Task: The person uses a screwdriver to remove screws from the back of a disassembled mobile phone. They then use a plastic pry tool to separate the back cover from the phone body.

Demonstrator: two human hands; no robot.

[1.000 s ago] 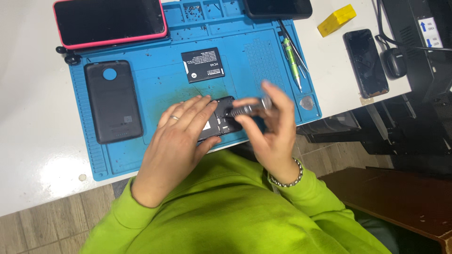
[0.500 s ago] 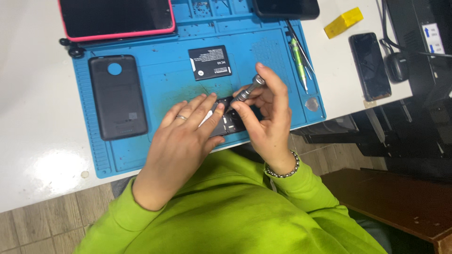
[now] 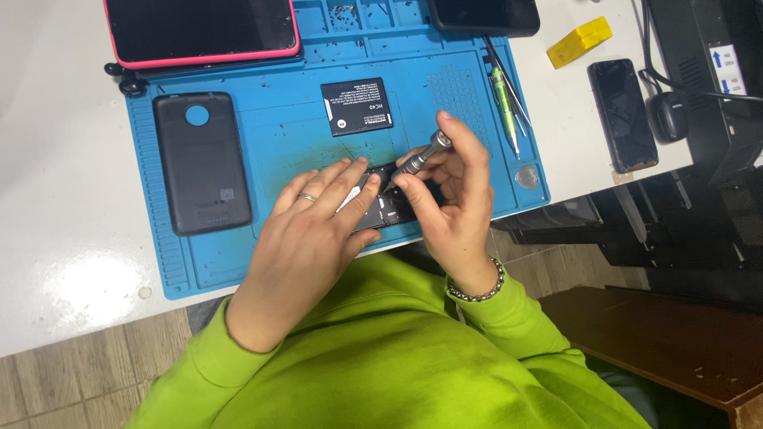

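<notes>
Grey metal precision screwdriver (image 3: 421, 154) pinched in right hand (image 3: 449, 202), opened black phone (image 3: 380, 208) pressed flat under left hand (image 3: 314, 230) at frame centre: risked slipping, gouging circuitry.

A dark tablet screen (image 3: 200, 28) in a pink case is seen at the blue mat's (image 3: 270, 135) far left corner. A white label is borne by the black battery (image 3: 357, 106) mid-mat. A dark phone screen (image 3: 621, 114) lies right, near a yellow block (image 3: 579, 41). A white sticker (image 3: 726, 68) with blue arrows is fixed far right.
</notes>
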